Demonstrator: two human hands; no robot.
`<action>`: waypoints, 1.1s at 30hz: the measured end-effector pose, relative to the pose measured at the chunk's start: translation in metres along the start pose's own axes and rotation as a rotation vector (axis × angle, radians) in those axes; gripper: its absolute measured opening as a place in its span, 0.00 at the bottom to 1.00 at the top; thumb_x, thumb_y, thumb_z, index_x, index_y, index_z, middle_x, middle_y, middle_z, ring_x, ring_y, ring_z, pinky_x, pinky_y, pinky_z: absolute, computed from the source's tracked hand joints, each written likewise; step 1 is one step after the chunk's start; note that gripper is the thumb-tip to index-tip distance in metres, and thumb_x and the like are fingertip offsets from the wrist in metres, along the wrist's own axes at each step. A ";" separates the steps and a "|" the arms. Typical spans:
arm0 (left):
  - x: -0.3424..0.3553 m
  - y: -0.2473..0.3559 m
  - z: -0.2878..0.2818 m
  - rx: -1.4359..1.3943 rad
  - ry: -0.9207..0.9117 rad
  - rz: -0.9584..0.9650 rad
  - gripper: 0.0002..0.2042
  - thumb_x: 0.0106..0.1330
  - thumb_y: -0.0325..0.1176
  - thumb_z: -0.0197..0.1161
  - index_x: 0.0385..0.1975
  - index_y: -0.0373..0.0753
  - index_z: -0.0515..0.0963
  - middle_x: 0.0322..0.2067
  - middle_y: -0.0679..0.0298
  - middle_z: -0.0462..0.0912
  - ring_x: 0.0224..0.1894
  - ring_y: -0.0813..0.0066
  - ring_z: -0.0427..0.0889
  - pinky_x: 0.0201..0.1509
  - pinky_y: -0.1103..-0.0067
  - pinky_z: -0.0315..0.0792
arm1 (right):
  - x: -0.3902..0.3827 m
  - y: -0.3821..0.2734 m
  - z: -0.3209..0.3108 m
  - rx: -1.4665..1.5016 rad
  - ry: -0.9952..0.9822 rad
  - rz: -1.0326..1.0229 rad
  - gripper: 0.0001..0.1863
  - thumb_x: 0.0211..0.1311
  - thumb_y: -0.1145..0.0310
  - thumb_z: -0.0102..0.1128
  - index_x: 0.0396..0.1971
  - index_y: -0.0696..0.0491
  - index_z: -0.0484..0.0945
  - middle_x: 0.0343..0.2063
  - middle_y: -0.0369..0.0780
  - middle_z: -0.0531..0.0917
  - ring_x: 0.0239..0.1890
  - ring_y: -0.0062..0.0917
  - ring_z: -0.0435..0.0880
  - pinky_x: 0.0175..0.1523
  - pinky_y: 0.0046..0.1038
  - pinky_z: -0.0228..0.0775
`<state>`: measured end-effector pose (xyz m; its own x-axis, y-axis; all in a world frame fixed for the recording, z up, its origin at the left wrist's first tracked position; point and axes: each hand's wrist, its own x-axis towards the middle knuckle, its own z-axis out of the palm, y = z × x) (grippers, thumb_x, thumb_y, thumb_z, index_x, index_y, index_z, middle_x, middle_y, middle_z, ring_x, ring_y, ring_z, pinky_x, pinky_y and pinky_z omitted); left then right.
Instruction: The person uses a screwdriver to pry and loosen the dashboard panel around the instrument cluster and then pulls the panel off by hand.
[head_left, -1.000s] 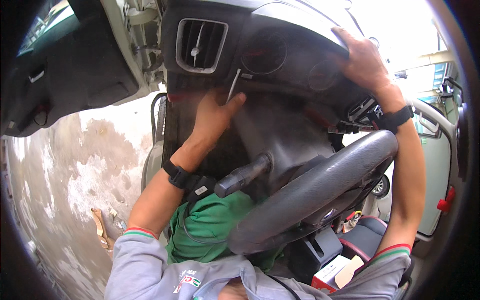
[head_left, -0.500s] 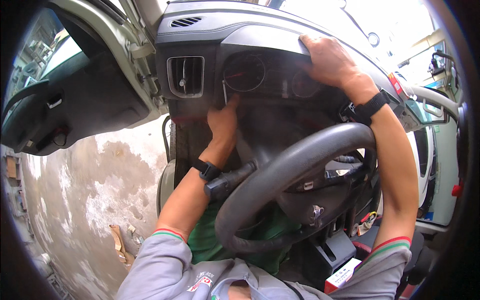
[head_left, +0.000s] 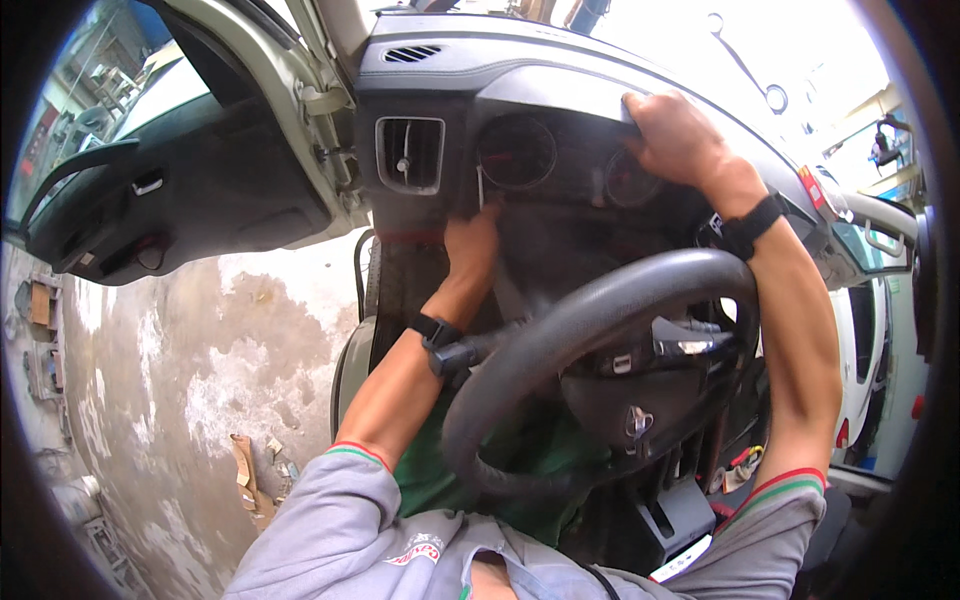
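In front of me a black instrument cluster (head_left: pixel 574 165) with two round dials sits in the dashboard (head_left: pixel 430 85). My right hand (head_left: pixel 680 140) is wrapped over the upper right edge of the cluster's trim, its fingers partly hidden and slightly blurred. At the lower left of the cluster, my left hand (head_left: pixel 472 243) grips the trim's bottom edge with the thumb on the front; the other fingers are out of sight. Both arms reach around a black steering wheel (head_left: pixel 600 305), the right forearm passing close along its right side. A column stalk (head_left: pixel 462 357) lies beside my left wrist.
An air vent (head_left: pixel 410 155) is left of the cluster. The vehicle door (head_left: pixel 190 190) stands open over a stained concrete floor (head_left: pixel 190 370) with cardboard scraps (head_left: pixel 250 485). A white box (head_left: pixel 682 560) lies near my right elbow, beside a grey console (head_left: pixel 680 515).
The view has shifted, so the dashboard and door appear farther right. Both hands keep their places on the cluster trim, with the right one a little blurred.
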<state>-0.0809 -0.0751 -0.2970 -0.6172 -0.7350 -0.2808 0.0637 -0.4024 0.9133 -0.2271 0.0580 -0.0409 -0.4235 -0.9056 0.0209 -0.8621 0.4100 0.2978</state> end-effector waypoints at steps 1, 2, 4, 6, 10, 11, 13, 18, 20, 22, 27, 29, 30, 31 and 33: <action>-0.003 0.005 0.002 0.018 -0.007 -0.027 0.09 0.65 0.38 0.67 0.32 0.40 0.77 0.22 0.70 0.75 0.18 0.82 0.69 0.19 0.79 0.60 | -0.004 0.002 -0.003 0.000 0.004 0.000 0.16 0.53 0.72 0.69 0.41 0.64 0.79 0.33 0.57 0.84 0.40 0.52 0.85 0.47 0.44 0.79; -0.005 -0.001 0.000 0.023 -0.020 0.002 0.11 0.65 0.38 0.67 0.35 0.37 0.79 0.25 0.67 0.78 0.21 0.79 0.73 0.23 0.78 0.64 | -0.008 -0.003 -0.008 -0.006 0.052 -0.010 0.13 0.54 0.73 0.69 0.37 0.64 0.80 0.32 0.56 0.85 0.39 0.49 0.86 0.47 0.41 0.80; -0.007 -0.012 -0.001 0.035 -0.022 0.020 0.13 0.65 0.39 0.68 0.38 0.34 0.80 0.27 0.65 0.81 0.24 0.77 0.76 0.27 0.78 0.68 | -0.007 -0.007 -0.002 0.001 0.092 -0.028 0.10 0.54 0.74 0.69 0.33 0.63 0.81 0.31 0.56 0.85 0.38 0.47 0.88 0.47 0.38 0.82; -0.005 -0.010 0.008 0.144 0.118 0.268 0.19 0.65 0.40 0.69 0.45 0.28 0.81 0.34 0.61 0.84 0.33 0.71 0.81 0.38 0.76 0.72 | -0.007 -0.005 -0.009 -0.009 0.119 -0.036 0.09 0.53 0.75 0.69 0.32 0.63 0.81 0.31 0.56 0.85 0.39 0.47 0.88 0.47 0.38 0.82; -0.003 -0.003 0.006 0.248 0.148 0.180 0.22 0.65 0.41 0.69 0.47 0.26 0.81 0.37 0.59 0.85 0.38 0.68 0.82 0.44 0.75 0.72 | -0.005 -0.008 -0.008 -0.007 0.111 -0.019 0.07 0.51 0.77 0.67 0.30 0.62 0.81 0.30 0.56 0.85 0.38 0.47 0.88 0.47 0.39 0.82; -0.002 -0.003 0.004 0.178 0.060 0.119 0.21 0.65 0.41 0.69 0.46 0.27 0.81 0.36 0.58 0.85 0.37 0.68 0.82 0.43 0.75 0.72 | -0.006 -0.008 -0.007 0.000 0.101 -0.027 0.07 0.51 0.77 0.67 0.30 0.62 0.81 0.30 0.56 0.85 0.38 0.47 0.88 0.47 0.39 0.82; -0.008 -0.006 -0.001 0.109 -0.016 0.046 0.20 0.66 0.42 0.69 0.46 0.28 0.82 0.34 0.58 0.85 0.36 0.68 0.82 0.42 0.75 0.72 | -0.011 -0.009 -0.012 -0.074 0.050 -0.007 0.06 0.50 0.77 0.67 0.28 0.62 0.81 0.28 0.56 0.85 0.36 0.47 0.88 0.45 0.39 0.82; -0.008 0.004 -0.009 0.186 -0.032 0.106 0.23 0.68 0.43 0.66 0.50 0.27 0.79 0.34 0.58 0.84 0.37 0.72 0.82 0.42 0.74 0.73 | -0.011 -0.014 -0.010 -0.111 0.132 -0.015 0.08 0.51 0.77 0.67 0.32 0.62 0.81 0.28 0.56 0.85 0.35 0.45 0.89 0.45 0.38 0.82; -0.008 0.008 -0.025 0.301 -0.098 0.293 0.22 0.69 0.44 0.65 0.50 0.28 0.78 0.35 0.58 0.84 0.38 0.73 0.81 0.44 0.74 0.73 | -0.012 -0.013 -0.008 -0.107 0.172 -0.036 0.10 0.52 0.76 0.67 0.35 0.63 0.82 0.28 0.56 0.85 0.35 0.45 0.89 0.45 0.38 0.82; -0.014 0.013 -0.048 0.410 -0.155 0.452 0.21 0.70 0.44 0.65 0.49 0.29 0.78 0.37 0.58 0.83 0.40 0.73 0.80 0.46 0.75 0.73 | -0.015 -0.011 -0.007 -0.099 0.202 -0.039 0.17 0.54 0.75 0.68 0.44 0.64 0.81 0.28 0.56 0.85 0.35 0.44 0.89 0.46 0.37 0.82; -0.043 0.078 -0.091 0.407 -0.372 0.094 0.16 0.73 0.38 0.60 0.48 0.30 0.74 0.40 0.56 0.81 0.45 0.65 0.80 0.53 0.74 0.72 | -0.021 0.006 0.000 -0.089 0.188 -0.056 0.20 0.57 0.73 0.67 0.50 0.62 0.81 0.30 0.54 0.86 0.34 0.45 0.88 0.44 0.40 0.80; -0.048 0.101 -0.095 0.425 -0.352 0.211 0.15 0.73 0.36 0.59 0.49 0.30 0.73 0.40 0.55 0.81 0.45 0.64 0.80 0.53 0.73 0.72 | -0.019 0.004 -0.002 -0.077 0.184 -0.053 0.20 0.57 0.72 0.68 0.50 0.62 0.80 0.31 0.54 0.86 0.34 0.45 0.88 0.44 0.39 0.80; -0.049 0.109 -0.096 0.447 -0.341 0.329 0.14 0.73 0.34 0.59 0.49 0.30 0.72 0.40 0.55 0.81 0.46 0.64 0.80 0.53 0.72 0.73 | -0.019 0.003 0.000 -0.066 0.180 -0.038 0.21 0.58 0.71 0.68 0.51 0.62 0.80 0.31 0.54 0.86 0.34 0.45 0.88 0.44 0.39 0.80; -0.048 0.116 -0.096 0.443 -0.341 0.322 0.14 0.73 0.34 0.59 0.49 0.30 0.72 0.40 0.55 0.81 0.46 0.64 0.80 0.53 0.72 0.73 | -0.019 0.004 0.002 -0.066 0.173 -0.040 0.21 0.58 0.71 0.68 0.51 0.62 0.80 0.31 0.54 0.86 0.34 0.45 0.88 0.44 0.39 0.80; -0.043 0.135 -0.095 0.542 -0.345 0.342 0.16 0.67 0.29 0.61 0.49 0.26 0.71 0.44 0.40 0.81 0.50 0.42 0.81 0.54 0.63 0.74 | -0.019 0.006 0.001 -0.072 0.183 -0.049 0.21 0.58 0.70 0.69 0.51 0.61 0.80 0.32 0.54 0.87 0.35 0.45 0.89 0.45 0.38 0.80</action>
<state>0.0286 -0.1494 -0.1891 -0.8502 -0.5213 0.0738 -0.0453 0.2121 0.9762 -0.2245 0.0783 -0.0403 -0.3181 -0.9316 0.1759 -0.8553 0.3621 0.3706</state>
